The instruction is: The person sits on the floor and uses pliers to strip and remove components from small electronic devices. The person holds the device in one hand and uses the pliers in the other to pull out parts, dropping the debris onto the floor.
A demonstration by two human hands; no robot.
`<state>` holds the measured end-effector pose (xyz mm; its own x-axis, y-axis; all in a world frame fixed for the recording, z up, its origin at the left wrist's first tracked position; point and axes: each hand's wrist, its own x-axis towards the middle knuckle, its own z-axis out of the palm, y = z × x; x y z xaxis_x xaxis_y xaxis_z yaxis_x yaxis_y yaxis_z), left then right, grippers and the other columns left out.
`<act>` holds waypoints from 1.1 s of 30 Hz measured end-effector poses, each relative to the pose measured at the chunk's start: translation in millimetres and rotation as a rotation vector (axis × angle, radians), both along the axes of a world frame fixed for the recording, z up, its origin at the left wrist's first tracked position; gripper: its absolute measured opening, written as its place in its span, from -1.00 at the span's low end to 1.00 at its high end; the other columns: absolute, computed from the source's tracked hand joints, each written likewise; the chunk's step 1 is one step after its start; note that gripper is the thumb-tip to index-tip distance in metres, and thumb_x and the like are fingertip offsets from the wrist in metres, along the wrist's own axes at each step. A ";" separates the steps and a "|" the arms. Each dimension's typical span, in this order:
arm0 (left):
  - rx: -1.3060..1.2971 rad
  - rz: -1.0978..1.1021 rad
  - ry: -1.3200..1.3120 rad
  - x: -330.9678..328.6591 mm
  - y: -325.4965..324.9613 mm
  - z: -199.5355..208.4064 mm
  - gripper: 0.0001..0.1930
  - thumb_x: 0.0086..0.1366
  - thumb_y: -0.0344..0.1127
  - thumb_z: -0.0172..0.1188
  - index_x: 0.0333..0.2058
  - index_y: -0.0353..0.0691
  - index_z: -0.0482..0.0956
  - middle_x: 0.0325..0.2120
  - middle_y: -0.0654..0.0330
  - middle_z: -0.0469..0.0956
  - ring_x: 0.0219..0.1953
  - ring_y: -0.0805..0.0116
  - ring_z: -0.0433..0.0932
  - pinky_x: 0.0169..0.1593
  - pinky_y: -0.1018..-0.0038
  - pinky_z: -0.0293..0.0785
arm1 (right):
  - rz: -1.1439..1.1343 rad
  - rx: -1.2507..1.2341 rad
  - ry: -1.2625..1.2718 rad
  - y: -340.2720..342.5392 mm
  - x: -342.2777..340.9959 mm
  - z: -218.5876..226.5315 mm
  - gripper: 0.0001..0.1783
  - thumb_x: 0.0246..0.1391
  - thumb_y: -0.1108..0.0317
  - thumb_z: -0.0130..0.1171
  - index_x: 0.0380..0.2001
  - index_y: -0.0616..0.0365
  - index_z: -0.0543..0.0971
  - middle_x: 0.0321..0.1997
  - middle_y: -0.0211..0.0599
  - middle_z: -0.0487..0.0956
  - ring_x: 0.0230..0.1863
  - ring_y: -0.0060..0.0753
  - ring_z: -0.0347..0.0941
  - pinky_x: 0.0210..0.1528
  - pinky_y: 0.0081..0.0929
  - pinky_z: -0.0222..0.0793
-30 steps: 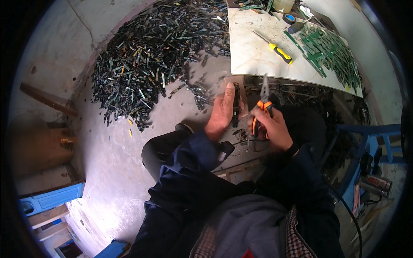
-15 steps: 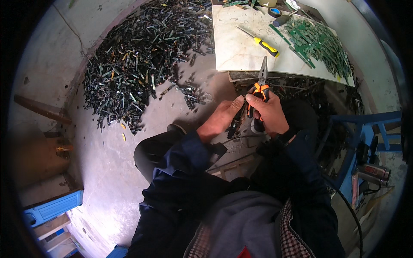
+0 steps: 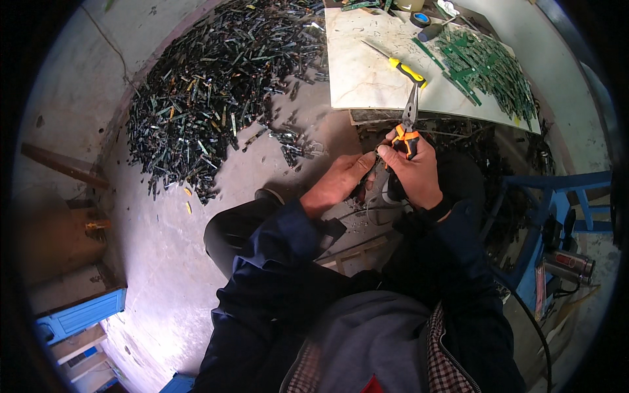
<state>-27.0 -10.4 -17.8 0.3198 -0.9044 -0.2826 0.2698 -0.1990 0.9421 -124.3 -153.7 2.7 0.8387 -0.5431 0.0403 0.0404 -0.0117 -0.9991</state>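
Observation:
My right hand (image 3: pixel 419 175) is wrapped around long-nose pliers (image 3: pixel 410 116) with orange and black handles. Their grey jaws point away from me, toward the white board's front edge. The right thumb and fingertips also meet my left hand (image 3: pixel 335 183), which is closed in a pinch just to the left. Whatever small piece sits between the fingertips is mostly hidden, and I cannot make out its kind. On the white board (image 3: pixel 360 85) beyond lies a screwdriver (image 3: pixel 407 71) with a yellow and black handle.
A large heap of dark narrow strips (image 3: pixel 203 98) covers the floor at far left. Green circuit-board strips (image 3: pixel 488 69) are piled on the board, near a blue tape roll (image 3: pixel 420 19). A blue stool frame (image 3: pixel 524 216) and metal flask (image 3: pixel 569 266) stand to the right.
The pliers have shifted slightly right and toward me in my right hand, and their tilt has changed. My left hand stays nearly in place, fingertips still meeting the right hand's.

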 end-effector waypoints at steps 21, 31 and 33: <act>-0.117 0.005 -0.338 -2.5 1.2 -17.9 -0.52 0.44 -0.02 -0.36 -0.37 -0.33 0.35 -0.57 0.20 0.37 -0.53 0.40 0.38 -0.41 0.46 0.35 | -0.062 -0.244 0.004 12.7 0.9 5.2 -0.80 -0.04 0.50 0.27 -0.32 0.25 0.48 -0.47 -0.46 0.50 -0.43 -0.71 0.37 -0.34 -0.68 0.35; -0.124 -0.010 -0.318 -4.8 1.3 -13.5 -0.55 0.45 -0.05 -0.33 -0.31 -0.36 0.36 -0.57 0.18 0.38 -0.53 0.41 0.38 -0.40 0.47 0.35 | -0.055 -0.179 0.013 5.4 -1.0 -0.4 -0.80 -0.01 0.49 0.26 -0.31 0.26 0.48 -0.47 -0.47 0.50 -0.43 -0.72 0.35 -0.34 -0.70 0.33; -0.129 -0.018 -0.264 -5.9 1.3 -10.0 -0.52 0.45 -0.02 -0.33 -0.36 -0.35 0.36 -0.59 0.18 0.38 -0.53 0.41 0.38 -0.40 0.47 0.35 | -0.062 -0.215 -0.002 6.1 -1.5 -0.1 -0.80 -0.01 0.49 0.26 -0.31 0.26 0.48 -0.46 -0.46 0.50 -0.43 -0.72 0.35 -0.33 -0.69 0.33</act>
<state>-32.9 -9.1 -27.8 0.3508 -0.9335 -0.0739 0.0092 -0.0754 0.9971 -125.8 -147.6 2.6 0.8036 -0.5726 0.1625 0.0352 -0.2267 -0.9733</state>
